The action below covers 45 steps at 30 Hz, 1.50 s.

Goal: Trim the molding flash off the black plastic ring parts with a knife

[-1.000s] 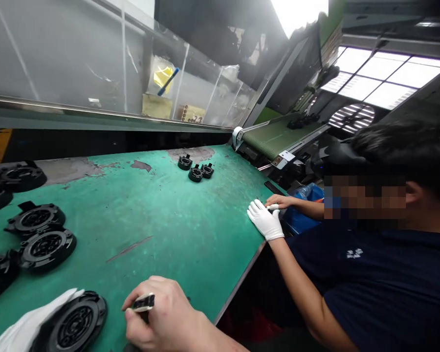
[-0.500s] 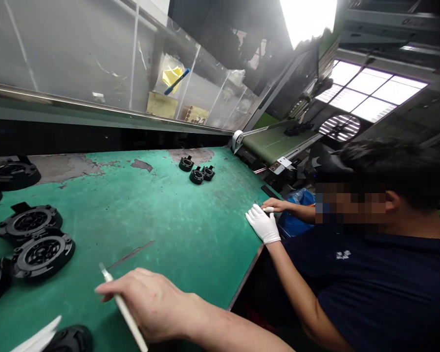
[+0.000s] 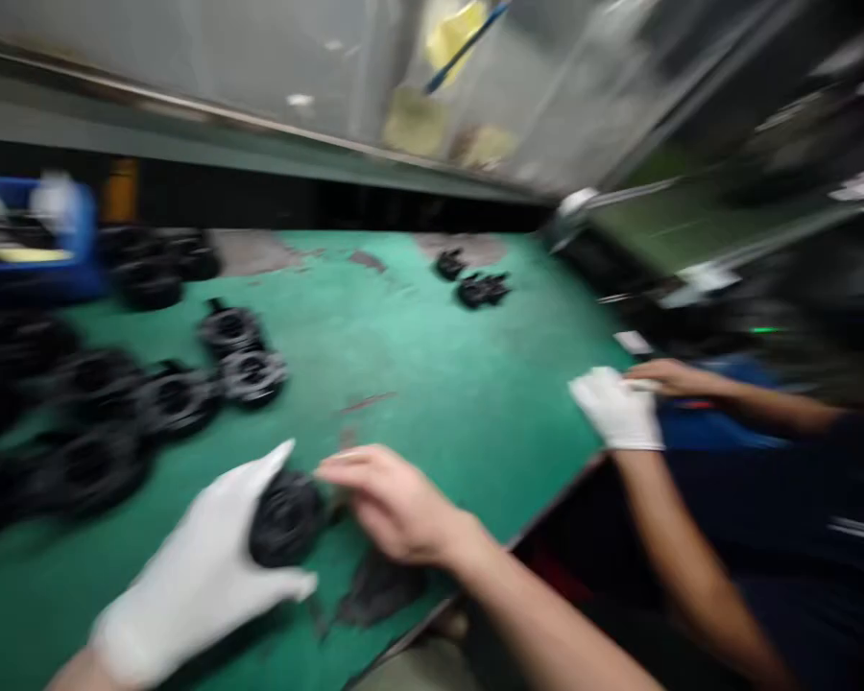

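My left hand [image 3: 194, 566], in a white glove, is closed round a black round part [image 3: 286, 518], thumb below it and fingers above. Just right of that part is my bare right hand [image 3: 396, 504], its thumb and fingers pinched together. A thin tool is partly visible at its fingertips, blurred by motion. Below my right hand a dark patch [image 3: 381, 587] shows on the green table [image 3: 432, 374]; blur hides what it is.
Many black round parts [image 3: 177, 398] stand at the left, near a blue bin [image 3: 83, 230]. Several more [image 3: 482, 288] sit at the back. A person's gloved hand [image 3: 619, 408] and bare hand [image 3: 673, 376] are at the right, by a conveyor [image 3: 691, 211].
The view has swung left and down. My gloved left hand, earlier barely visible at the lower left edge, now shows fully with the black part. My right hand is now beside it.
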Each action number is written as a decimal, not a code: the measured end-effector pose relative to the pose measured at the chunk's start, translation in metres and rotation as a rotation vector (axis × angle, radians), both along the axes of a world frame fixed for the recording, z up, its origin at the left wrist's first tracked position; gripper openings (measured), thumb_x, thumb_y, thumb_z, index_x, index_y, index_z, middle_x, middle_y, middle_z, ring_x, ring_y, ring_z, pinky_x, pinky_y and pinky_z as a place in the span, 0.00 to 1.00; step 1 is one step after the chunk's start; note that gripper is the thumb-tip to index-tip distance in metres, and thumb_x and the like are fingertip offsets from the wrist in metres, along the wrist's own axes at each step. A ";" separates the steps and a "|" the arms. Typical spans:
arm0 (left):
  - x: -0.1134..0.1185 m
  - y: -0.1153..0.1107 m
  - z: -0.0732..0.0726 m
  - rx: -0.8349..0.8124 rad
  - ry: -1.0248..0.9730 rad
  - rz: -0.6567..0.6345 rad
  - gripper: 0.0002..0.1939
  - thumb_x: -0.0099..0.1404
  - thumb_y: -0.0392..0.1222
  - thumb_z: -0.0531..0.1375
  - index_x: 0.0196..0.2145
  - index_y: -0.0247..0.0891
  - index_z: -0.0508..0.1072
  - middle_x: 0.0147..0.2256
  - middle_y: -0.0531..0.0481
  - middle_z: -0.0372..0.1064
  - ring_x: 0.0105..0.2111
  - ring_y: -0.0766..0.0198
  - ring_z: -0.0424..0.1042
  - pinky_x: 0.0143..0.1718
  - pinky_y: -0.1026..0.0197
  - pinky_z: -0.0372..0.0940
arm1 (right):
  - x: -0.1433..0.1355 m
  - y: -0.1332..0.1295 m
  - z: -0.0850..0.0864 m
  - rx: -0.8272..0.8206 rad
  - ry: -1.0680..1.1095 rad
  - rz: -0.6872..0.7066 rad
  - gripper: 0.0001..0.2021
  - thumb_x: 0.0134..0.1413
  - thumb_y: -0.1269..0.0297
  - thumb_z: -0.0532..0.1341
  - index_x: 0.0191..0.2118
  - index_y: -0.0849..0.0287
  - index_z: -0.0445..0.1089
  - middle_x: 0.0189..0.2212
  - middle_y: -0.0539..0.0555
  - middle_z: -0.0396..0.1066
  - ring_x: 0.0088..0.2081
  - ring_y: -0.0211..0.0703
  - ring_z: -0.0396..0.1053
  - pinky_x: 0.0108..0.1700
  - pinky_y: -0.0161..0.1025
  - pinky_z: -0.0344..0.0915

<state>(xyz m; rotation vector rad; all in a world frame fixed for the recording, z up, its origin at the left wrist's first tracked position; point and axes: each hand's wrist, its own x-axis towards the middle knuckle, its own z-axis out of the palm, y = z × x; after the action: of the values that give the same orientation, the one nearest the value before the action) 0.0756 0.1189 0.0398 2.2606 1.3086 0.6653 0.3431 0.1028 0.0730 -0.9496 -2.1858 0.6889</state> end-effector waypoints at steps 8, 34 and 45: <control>-0.014 0.000 -0.017 -0.065 -0.052 -0.190 0.62 0.60 0.67 0.76 0.78 0.38 0.53 0.69 0.30 0.69 0.66 0.38 0.74 0.69 0.39 0.70 | 0.019 -0.031 -0.021 -0.096 -0.045 -0.220 0.10 0.74 0.71 0.59 0.54 0.52 0.71 0.43 0.56 0.75 0.43 0.45 0.78 0.47 0.42 0.78; -0.008 0.000 -0.021 0.046 -0.067 -0.240 0.61 0.59 0.84 0.66 0.71 0.31 0.64 0.59 0.30 0.78 0.58 0.34 0.80 0.61 0.37 0.72 | 0.023 0.001 0.020 0.210 -0.570 0.085 0.15 0.80 0.62 0.57 0.65 0.57 0.67 0.36 0.52 0.75 0.32 0.43 0.74 0.33 0.42 0.65; -0.002 0.003 0.000 -0.159 0.028 -0.233 0.50 0.54 0.74 0.75 0.62 0.38 0.72 0.57 0.36 0.79 0.56 0.36 0.79 0.59 0.43 0.70 | 0.012 0.018 0.063 0.224 -0.822 0.271 0.13 0.77 0.66 0.53 0.57 0.55 0.72 0.31 0.51 0.65 0.25 0.42 0.60 0.25 0.42 0.46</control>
<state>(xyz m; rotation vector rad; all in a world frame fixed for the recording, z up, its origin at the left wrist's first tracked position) 0.0738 0.1222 0.0394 2.2513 1.0484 0.4336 0.3548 0.1209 0.1362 -0.9203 -3.0715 0.1455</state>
